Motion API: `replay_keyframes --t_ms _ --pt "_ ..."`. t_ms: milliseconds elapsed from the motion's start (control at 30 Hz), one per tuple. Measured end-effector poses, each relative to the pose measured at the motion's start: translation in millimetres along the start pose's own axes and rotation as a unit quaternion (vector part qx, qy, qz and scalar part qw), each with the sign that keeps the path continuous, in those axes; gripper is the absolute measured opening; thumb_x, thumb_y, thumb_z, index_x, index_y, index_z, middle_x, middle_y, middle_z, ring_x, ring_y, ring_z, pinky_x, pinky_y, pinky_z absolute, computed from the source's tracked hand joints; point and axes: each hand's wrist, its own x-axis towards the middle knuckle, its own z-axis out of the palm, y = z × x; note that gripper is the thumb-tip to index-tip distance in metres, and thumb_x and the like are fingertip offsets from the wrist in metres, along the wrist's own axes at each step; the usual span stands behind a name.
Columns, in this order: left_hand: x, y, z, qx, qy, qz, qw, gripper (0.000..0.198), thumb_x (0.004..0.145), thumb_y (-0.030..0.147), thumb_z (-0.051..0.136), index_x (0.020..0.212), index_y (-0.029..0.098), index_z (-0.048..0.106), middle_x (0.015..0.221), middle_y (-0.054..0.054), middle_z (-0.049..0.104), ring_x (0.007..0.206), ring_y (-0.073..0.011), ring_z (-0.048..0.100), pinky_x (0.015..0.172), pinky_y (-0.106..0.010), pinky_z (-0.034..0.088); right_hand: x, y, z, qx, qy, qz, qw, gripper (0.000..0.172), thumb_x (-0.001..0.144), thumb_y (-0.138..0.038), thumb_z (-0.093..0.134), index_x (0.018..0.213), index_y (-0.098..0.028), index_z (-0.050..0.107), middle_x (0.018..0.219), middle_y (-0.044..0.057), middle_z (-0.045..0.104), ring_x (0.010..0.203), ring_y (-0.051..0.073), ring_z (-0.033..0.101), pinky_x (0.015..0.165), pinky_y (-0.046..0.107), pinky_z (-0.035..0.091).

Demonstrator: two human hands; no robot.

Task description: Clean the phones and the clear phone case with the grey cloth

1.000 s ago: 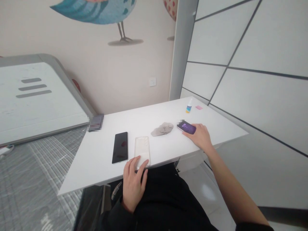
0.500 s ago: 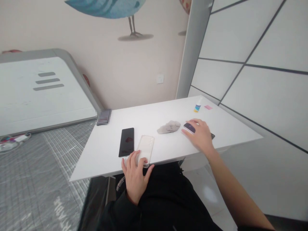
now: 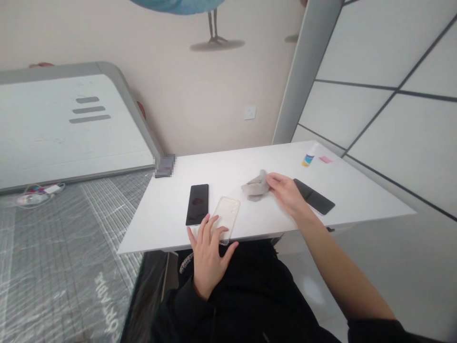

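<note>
My left hand (image 3: 210, 247) lies flat at the near edge of the white table (image 3: 364, 195), fingers spread on the lower end of a clear phone case (image 3: 227, 212). A black phone (image 3: 197, 204) lies screen up just left of the case. My right hand (image 3: 285, 190) reaches across the table and pinches the right edge of a crumpled grey cloth (image 3: 254, 186), lifting it a little. A second dark phone (image 3: 314, 196) lies flat on the table just right of that hand, its screen off.
A small dropper bottle (image 3: 307, 158) and a pink sticky note (image 3: 325, 159) sit at the table's far right. A blurred small object (image 3: 164, 166) rests at the far left corner. A bed with a white headboard (image 3: 67, 128) stands to the left.
My right hand left the second phone, whose screen went dark, and moved left to pinch the grey cloth. The left hand stayed on the clear case. The camera view shifted left.
</note>
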Motion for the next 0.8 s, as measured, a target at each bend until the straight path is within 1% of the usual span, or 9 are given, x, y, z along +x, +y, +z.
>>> replay_keyframes --t_ms 67,200,300,367,433,533,633,700,800 --pt "14.2 5.4 -12.3 -0.080 -0.010 0.004 0.997 0.028 0.099 0.037 0.060 0.125 0.024 0.059 0.151 -0.016 0.058 0.146 -0.0353 0.047 0.125 -0.068 0.014 -15.2 -12.7 -1.0 0.078 -0.001 0.007 0.997 0.061 0.091 -0.081 0.043 0.103 -0.026 0.069 0.098 0.009 0.075 0.093 0.028 0.071 0.087 0.046 0.056" --pt "47.8 25.8 -36.7 -0.300 -0.081 0.016 0.950 0.057 0.098 0.048 0.060 0.146 0.020 0.046 0.156 -0.018 0.052 0.140 -0.0308 0.054 0.118 -0.049 0.040 -48.5 -41.5 15.5 0.219 -0.030 0.042 0.974 0.047 0.091 -0.071 0.058 0.104 -0.028 0.070 0.098 0.005 0.076 0.094 0.025 0.072 0.089 0.041 0.058" --pt "59.3 41.1 -42.4 -0.372 -0.155 -0.033 0.915 0.039 0.095 0.042 0.064 0.126 0.019 0.062 0.121 -0.011 0.074 0.102 -0.0234 0.072 0.094 -0.036 0.055 -66.1 -54.2 30.7 0.343 -0.049 0.117 0.930 0.034 0.087 -0.059 0.074 0.095 -0.026 0.071 0.089 0.001 0.074 0.084 0.021 0.069 0.082 0.033 0.058" --pt "58.1 46.5 -40.8 -0.376 -0.168 -0.078 0.908 0.020 0.095 0.037 0.062 0.101 0.019 0.069 0.088 -0.004 0.076 0.078 -0.0182 0.070 0.076 -0.029 0.054 -72.8 -56.3 37.5 0.354 -0.055 0.156 0.920 0.033 0.086 -0.056 0.077 0.091 -0.025 0.071 0.083 0.000 0.072 0.077 0.019 0.067 0.076 0.031 0.057" --pt "53.3 47.7 -38.4 -0.381 -0.165 -0.115 0.902 0.022 0.094 0.038 0.061 0.087 0.018 0.067 0.069 0.001 0.067 0.063 -0.0142 0.061 0.062 -0.025 0.046 -77.6 -54.4 42.2 0.343 -0.052 0.170 0.922 0.042 0.086 -0.066 0.073 0.090 -0.024 0.072 0.085 0.002 0.074 0.080 0.021 0.069 0.078 0.032 0.057" --pt "47.4 45.1 -37.3 -0.434 -0.171 -0.152 0.871 0.027 0.092 0.044 0.063 0.088 0.018 0.066 0.061 0.005 0.055 0.056 -0.0108 0.049 0.055 -0.023 0.036 -86.3 -47.7 47.8 0.373 -0.092 0.184 0.905 0.061 0.079 -0.078 0.070 0.104 -0.023 0.074 0.103 0.006 0.078 0.099 0.026 0.073 0.095 0.039 0.057" --pt "46.9 39.8 -38.6 -0.480 -0.186 -0.167 0.841 0.032 0.092 0.048 0.063 0.093 0.016 0.068 0.062 0.006 0.050 0.056 -0.0099 0.044 0.054 -0.023 0.035 -98.7 -39.0 51.1 0.378 -0.188 0.233 0.876 0.056 0.073 -0.059 0.088 0.111 -0.021 0.073 0.105 0.006 0.080 0.096 0.024 0.076 0.093 0.039 0.060" --pt "47.2 33.3 -39.5 -0.464 -0.175 -0.172 0.851 0.033 0.092 0.048 0.063 0.096 0.016 0.070 0.062 0.006 0.049 0.055 -0.0102 0.044 0.053 -0.023 0.034 -106.2 -32.8 49.9 0.368 -0.221 0.266 0.863 0.048 0.072 -0.048 0.092 0.105 -0.019 0.074 0.097 0.006 0.081 0.088 0.024 0.078 0.085 0.037 0.063" --pt "41.1 17.6 -39.5 -0.369 -0.096 -0.163 0.910 0.030 0.097 0.042 0.058 0.109 0.017 0.070 0.071 0.002 0.059 0.062 -0.0131 0.053 0.058 -0.025 0.042 -109.9 -25.4 39.7 0.367 -0.187 0.270 0.870 0.037 0.081 -0.048 0.086 0.103 -0.020 0.075 0.094 0.008 0.082 0.086 0.026 0.080 0.082 0.040 0.066"
